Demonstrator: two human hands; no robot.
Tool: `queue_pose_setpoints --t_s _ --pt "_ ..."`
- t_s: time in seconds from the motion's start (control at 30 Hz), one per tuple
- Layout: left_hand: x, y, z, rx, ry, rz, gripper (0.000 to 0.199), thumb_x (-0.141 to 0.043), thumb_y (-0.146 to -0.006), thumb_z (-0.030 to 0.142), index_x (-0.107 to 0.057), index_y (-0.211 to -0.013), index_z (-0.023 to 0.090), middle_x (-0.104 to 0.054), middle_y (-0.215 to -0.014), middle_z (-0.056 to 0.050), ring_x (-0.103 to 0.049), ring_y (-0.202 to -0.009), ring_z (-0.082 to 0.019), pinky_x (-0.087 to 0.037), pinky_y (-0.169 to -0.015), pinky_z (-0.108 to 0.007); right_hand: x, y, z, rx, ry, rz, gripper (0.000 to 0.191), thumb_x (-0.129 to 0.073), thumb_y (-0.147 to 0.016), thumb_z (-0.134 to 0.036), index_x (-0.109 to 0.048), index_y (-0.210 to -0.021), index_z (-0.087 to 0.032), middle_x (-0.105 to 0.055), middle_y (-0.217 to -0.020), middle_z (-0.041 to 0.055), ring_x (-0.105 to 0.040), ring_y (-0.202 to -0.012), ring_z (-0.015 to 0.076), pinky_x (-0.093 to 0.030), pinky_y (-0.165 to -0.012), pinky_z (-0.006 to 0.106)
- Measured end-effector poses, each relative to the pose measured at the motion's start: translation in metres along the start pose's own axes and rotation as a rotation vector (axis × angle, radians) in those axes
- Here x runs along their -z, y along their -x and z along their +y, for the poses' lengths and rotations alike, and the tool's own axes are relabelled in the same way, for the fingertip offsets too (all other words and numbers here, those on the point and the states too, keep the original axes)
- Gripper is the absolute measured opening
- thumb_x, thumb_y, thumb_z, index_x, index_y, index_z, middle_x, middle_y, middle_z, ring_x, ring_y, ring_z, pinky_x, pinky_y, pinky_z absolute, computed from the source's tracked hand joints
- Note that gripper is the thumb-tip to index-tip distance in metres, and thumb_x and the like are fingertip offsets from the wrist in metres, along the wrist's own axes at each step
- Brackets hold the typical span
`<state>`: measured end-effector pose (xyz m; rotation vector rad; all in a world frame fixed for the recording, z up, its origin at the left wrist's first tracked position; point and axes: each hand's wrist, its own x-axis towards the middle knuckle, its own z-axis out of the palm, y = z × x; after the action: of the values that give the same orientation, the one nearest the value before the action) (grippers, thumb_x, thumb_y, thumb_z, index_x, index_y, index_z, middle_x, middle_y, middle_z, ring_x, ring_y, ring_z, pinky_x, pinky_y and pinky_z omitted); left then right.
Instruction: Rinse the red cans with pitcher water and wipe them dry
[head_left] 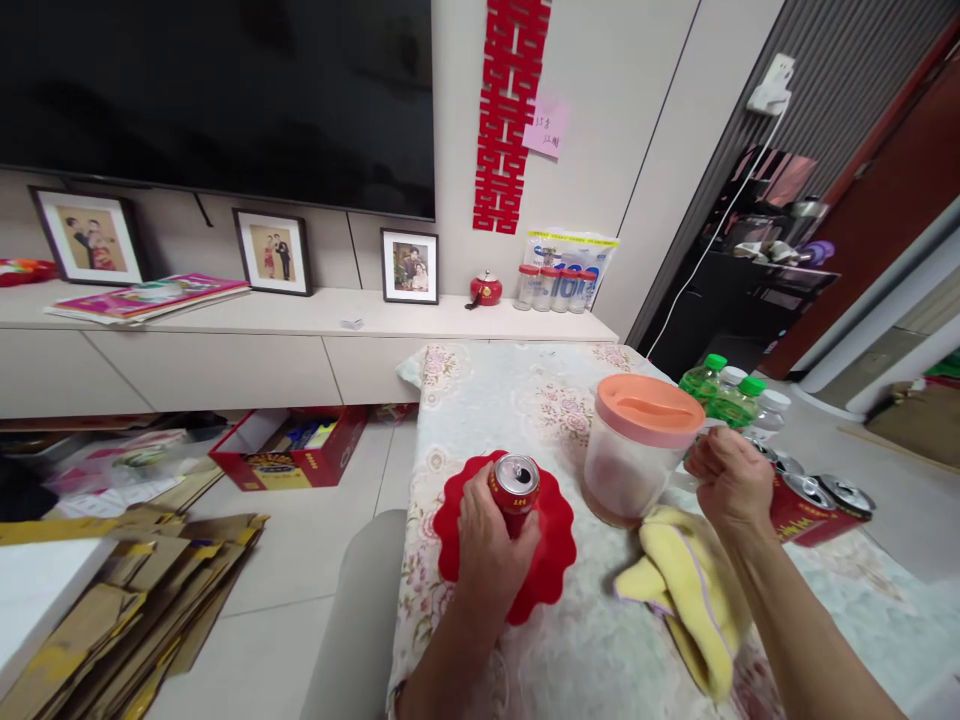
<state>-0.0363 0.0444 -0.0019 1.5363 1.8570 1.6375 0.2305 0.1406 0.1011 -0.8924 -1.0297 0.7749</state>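
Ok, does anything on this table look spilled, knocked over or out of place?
No spill shows on the tablecloth and nothing looks toppled. Only the yellow cloth looks untidy, bunched beside the jug rather than lying flat.

The can is red with a silver top. The mat is red. The jug has a peachy-orange lid. The cloth is yellow with purple edges. Pink flowers dot the pale tablecloth.
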Motion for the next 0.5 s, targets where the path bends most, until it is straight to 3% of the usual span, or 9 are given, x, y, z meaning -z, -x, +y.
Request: queue_pose_setpoints --t_s 0.2,0.3,0.4,0.5 --pt "0.007 -0.006 0.005 0.092 0.116 -0.082 0.059 -0.072 -0.081 0.022 -0.053 -0.137 0.019 -0.069 -0.134 -0.017 -0.068 -0.131 -0.037 -0.056 -0.111 -0.057 -0.002 -0.002 -0.026 0.023 0.031 -0.072 0.07 -0.096 -0.067 -0.055 -0.037 -0.051 -0.023 -0.024 -0.052 -0.0089 -0.023 -0.047 0.0069 -0.019 -0.043 0.025" --pt "0.015 -0.009 0.011 0.159 0.073 -0.148 0.065 -0.074 -0.08 0.021 -0.052 -0.142 0.018 -0.069 -0.14 -0.018 -0.066 -0.135 -0.039 -0.054 -0.113 -0.058 -0.008 -0.002 -0.04 0.022 0.066 -0.126 0.058 -0.096 -0.068 -0.054 -0.05 -0.053 -0.024 -0.028 -0.052 -0.0075 -0.025 -0.048 0.0084 -0.021 -0.044 0.027" --pt "0.021 -0.011 0.018 0.206 -0.014 -0.191 0.06 -0.077 -0.081 0.022 -0.056 -0.137 0.019 -0.072 -0.134 -0.017 -0.068 -0.13 -0.04 -0.055 -0.11 -0.057 -0.016 -0.003 -0.051 0.018 0.119 -0.193 0.046 -0.096 -0.067 -0.06 -0.066 -0.061 -0.025 -0.039 -0.053 -0.0042 -0.03 -0.049 0.0105 -0.024 -0.044 0.029" --pt "0.024 -0.013 0.02 0.22 -0.069 -0.192 0.058 -0.079 -0.078 0.019 -0.057 -0.132 0.018 -0.072 -0.13 -0.016 -0.069 -0.128 -0.038 -0.055 -0.109 -0.055 -0.021 -0.005 -0.058 0.027 0.174 -0.264 0.045 -0.097 -0.063 -0.064 -0.071 -0.065 -0.027 -0.045 -0.055 -0.002 -0.034 -0.05 0.0125 -0.027 -0.044 0.03"
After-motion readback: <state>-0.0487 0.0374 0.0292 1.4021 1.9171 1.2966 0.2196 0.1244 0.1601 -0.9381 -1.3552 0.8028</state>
